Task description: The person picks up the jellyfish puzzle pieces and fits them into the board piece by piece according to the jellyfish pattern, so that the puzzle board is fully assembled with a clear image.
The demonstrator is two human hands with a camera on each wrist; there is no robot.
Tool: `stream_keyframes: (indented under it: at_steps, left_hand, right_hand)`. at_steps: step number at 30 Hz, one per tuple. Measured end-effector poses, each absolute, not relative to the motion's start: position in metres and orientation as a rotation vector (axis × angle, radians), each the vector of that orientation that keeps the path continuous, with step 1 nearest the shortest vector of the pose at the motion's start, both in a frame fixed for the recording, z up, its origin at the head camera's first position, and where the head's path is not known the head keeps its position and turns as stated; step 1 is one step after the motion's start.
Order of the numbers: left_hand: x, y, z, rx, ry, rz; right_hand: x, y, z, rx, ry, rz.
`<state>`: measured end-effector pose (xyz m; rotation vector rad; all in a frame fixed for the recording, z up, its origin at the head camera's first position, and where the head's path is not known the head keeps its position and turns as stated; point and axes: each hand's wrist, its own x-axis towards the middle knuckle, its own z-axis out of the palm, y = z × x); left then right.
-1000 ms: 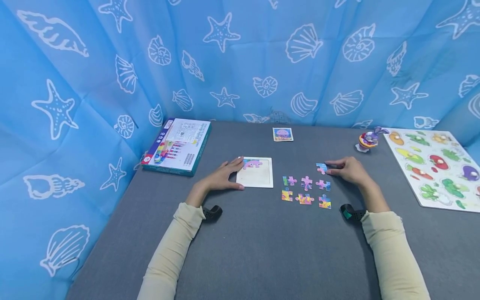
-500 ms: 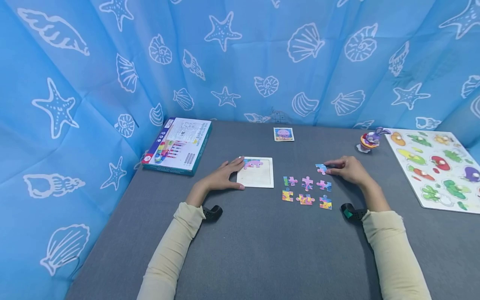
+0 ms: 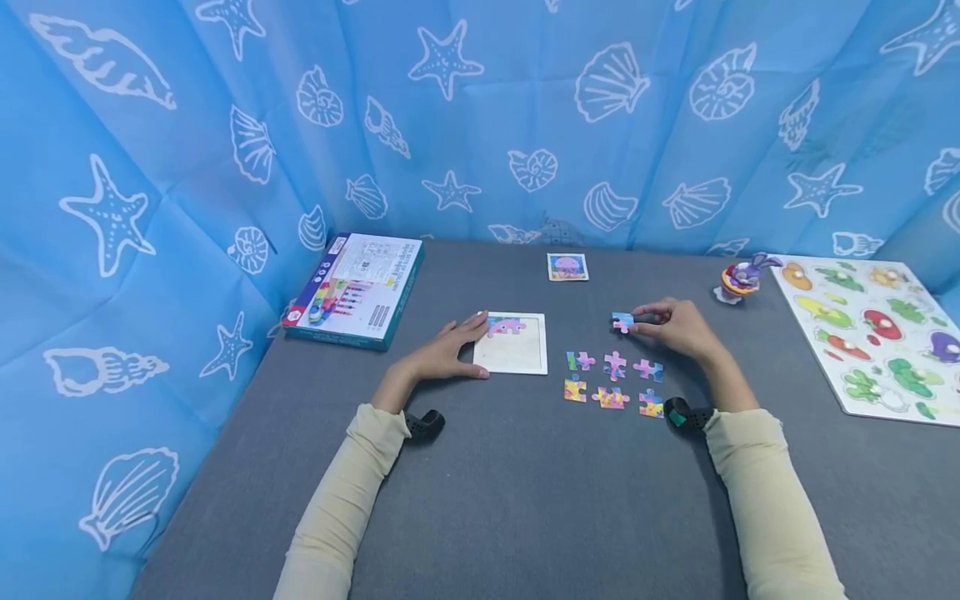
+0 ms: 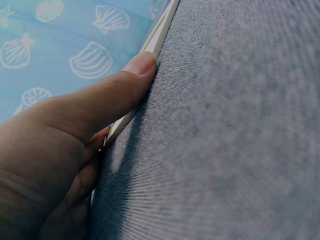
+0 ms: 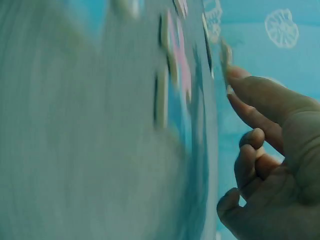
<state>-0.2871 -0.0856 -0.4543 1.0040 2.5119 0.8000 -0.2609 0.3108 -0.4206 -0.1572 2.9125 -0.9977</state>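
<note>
The head view shows the piece [image 3: 622,322], straight edge toward the curtain [image 3: 480,117], long axis unclear; the right wrist view shows it edge-on above the table [image 3: 525,500], pinched by the right hand [image 3: 675,323]. The left hand [image 3: 446,350] grips the tray [image 3: 517,354], left of it.

One left hand [image 3: 444,352], one right hand [image 3: 681,327], two wrist cameras [image 3: 425,426]. Seven loose pieces: six pieces [image 3: 614,364] on the table [image 3: 540,492], one held piece [image 3: 622,322]. One tray [image 3: 517,357], its inner pieces [image 3: 506,326] too small to count. Far left corner, one box [image 3: 358,292]; along the far edge, one card [image 3: 567,267], one toy [image 3: 739,280], one board [image 3: 873,342].
</note>
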Motion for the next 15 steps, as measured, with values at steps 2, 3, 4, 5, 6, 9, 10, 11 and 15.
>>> stream_keyframes:
  at_steps: [2,3,4,5,6,9,10,11,15]
  left_hand:
    - [-0.287,-0.086,-0.453,0.999,2.510,0.810]
    - [-0.287,-0.086,-0.453,0.998,2.511,0.809]
    - [-0.287,-0.087,-0.453,0.998,2.512,0.805]
    - [-0.287,-0.086,-0.453,0.997,2.513,0.802]
    - [-0.287,-0.086,-0.452,0.997,2.514,0.798]
    - [-0.287,-0.086,-0.453,0.996,2.515,0.790]
    - [-0.287,-0.086,-0.453,0.998,2.517,0.787]
    - [-0.287,-0.085,-0.453,0.999,2.517,0.787]
    - [-0.287,-0.086,-0.453,1.006,2.522,0.792]
  right_hand:
    - [-0.264,0.300,-0.419,-0.150,2.922,-1.025]
    - [-0.266,0.293,-0.418,-0.154,2.926,-1.045]
    - [-0.268,0.286,-0.419,-0.163,2.932,-1.064]
    - [-0.269,0.278,-0.419,-0.172,2.942,-1.076]
    - [-0.271,0.270,-0.419,-0.186,2.950,-1.088]
    - [-0.274,0.245,-0.421,-0.229,2.956,-1.118]
    - [-0.274,0.236,-0.422,-0.244,2.948,-1.125]
    - [-0.275,0.228,-0.423,-0.253,2.935,-1.123]
    - [-0.279,0.202,-0.427,-0.272,2.884,-1.129]
